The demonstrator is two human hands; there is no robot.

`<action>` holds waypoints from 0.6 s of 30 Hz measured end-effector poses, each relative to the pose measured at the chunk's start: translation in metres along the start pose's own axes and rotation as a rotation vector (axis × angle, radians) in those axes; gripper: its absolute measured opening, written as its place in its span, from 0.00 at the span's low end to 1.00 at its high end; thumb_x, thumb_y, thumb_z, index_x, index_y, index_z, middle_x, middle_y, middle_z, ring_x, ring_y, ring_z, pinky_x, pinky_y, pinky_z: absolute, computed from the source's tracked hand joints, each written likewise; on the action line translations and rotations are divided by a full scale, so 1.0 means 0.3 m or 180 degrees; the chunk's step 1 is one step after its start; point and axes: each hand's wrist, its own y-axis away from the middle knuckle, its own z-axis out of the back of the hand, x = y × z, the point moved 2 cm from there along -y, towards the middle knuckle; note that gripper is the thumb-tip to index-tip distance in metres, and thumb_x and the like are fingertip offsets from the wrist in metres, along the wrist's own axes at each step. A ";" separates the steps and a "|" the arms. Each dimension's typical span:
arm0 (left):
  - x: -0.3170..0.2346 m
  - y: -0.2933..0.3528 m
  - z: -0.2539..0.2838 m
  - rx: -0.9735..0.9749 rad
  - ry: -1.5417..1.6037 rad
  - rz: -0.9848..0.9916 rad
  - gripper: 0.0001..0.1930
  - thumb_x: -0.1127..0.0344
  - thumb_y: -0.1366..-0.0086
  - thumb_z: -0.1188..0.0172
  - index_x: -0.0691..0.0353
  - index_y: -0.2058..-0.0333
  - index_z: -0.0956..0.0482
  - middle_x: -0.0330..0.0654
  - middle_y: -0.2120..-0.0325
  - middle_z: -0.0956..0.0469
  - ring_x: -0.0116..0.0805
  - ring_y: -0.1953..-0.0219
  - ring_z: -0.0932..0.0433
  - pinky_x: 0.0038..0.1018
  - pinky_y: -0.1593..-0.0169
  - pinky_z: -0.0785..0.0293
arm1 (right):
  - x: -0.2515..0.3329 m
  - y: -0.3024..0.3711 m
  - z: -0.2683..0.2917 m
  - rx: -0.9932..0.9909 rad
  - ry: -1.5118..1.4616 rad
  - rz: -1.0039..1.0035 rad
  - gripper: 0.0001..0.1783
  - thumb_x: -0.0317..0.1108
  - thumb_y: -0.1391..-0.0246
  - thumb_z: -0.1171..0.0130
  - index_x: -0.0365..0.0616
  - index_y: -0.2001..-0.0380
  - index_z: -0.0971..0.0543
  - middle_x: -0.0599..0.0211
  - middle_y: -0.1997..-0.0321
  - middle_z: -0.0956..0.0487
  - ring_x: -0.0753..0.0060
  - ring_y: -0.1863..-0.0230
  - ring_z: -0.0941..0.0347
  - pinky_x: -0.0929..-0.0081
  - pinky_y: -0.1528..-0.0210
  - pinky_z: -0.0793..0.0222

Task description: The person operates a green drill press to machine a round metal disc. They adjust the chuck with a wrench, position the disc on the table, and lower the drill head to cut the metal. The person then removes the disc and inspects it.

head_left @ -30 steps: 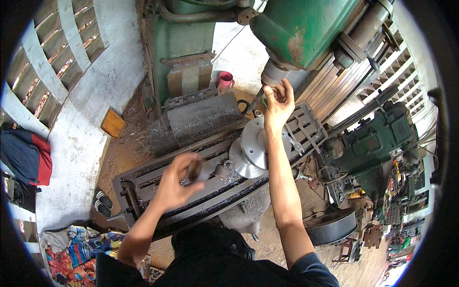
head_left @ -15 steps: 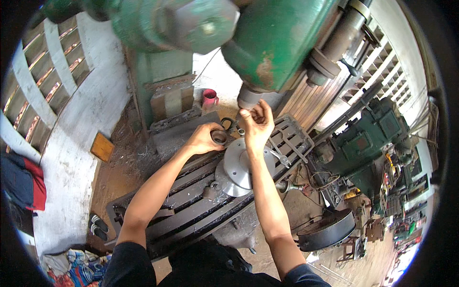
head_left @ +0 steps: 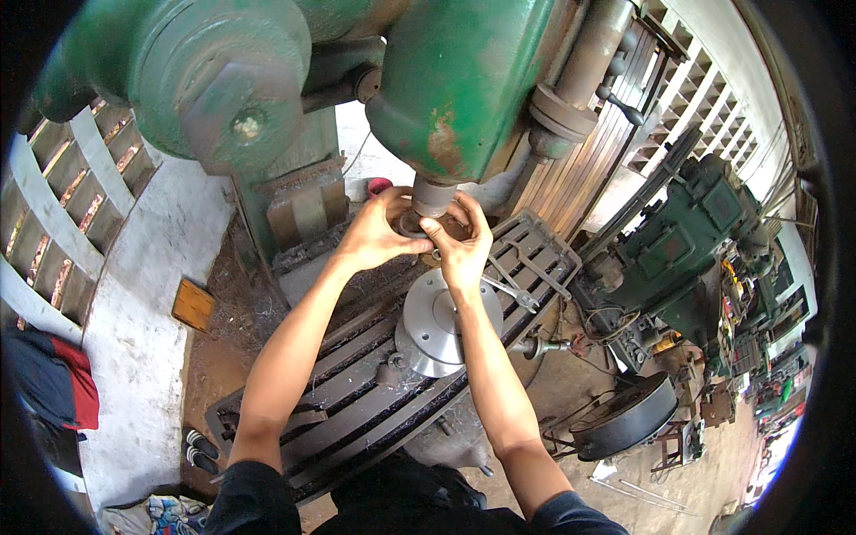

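Observation:
A green milling machine head (head_left: 464, 98) hangs above my hands, its metal spindle end (head_left: 434, 198) pointing down. My left hand (head_left: 370, 236) curls around a dark metal ring (head_left: 410, 222), held just beside and under the spindle end. My right hand (head_left: 462, 254) pinches at the lower spindle end, thumb in front and fingers behind; any small part between them is hidden. Below my hands, a shiny round flange (head_left: 437, 312) with bolt holes rests on the slotted machine table (head_left: 348, 383), partly covered by my right forearm.
Wrenches (head_left: 515, 290) lie on the table right of the flange. A clamp block (head_left: 392, 370) stands at its left. Behind my left hand is a red mug (head_left: 379, 186). Another green machine (head_left: 678, 241) stands at the right, near a black round drum (head_left: 629, 419).
My left hand has lifted the metal ring from above the table up to the spindle end. My right hand stays at the spindle end. The view has shifted, showing more of the machine head.

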 end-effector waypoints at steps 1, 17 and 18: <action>-0.018 -0.006 0.005 -0.0075 -0.0027 0.0005 0.44 0.73 0.59 0.22 0.68 0.43 0.36 0.46 0.50 0.25 0.35 0.46 0.28 0.34 0.43 0.30 | -0.001 -0.001 0.005 -0.0017 0.0098 0.0040 0.29 0.22 0.56 0.30 0.36 0.49 0.28 0.56 0.52 0.20 0.69 0.50 0.25 0.69 0.44 0.33; -0.148 -0.050 -0.030 -0.0389 -0.0252 0.0086 0.45 0.76 0.60 0.22 0.69 0.44 0.40 0.53 0.50 0.27 0.40 0.48 0.24 0.35 0.46 0.24 | 0.023 0.027 0.081 0.0327 -0.0396 -0.0496 0.30 0.22 0.48 0.36 0.39 0.41 0.30 0.65 0.52 0.26 0.82 0.61 0.29 0.83 0.59 0.31; -0.150 -0.053 -0.029 -0.0394 -0.0362 0.0061 0.44 0.76 0.60 0.22 0.69 0.44 0.40 0.53 0.49 0.27 0.40 0.49 0.24 0.35 0.46 0.23 | 0.023 0.040 0.079 0.0416 -0.0531 -0.0819 0.33 0.21 0.51 0.34 0.39 0.40 0.32 0.66 0.55 0.28 0.81 0.60 0.29 0.82 0.57 0.30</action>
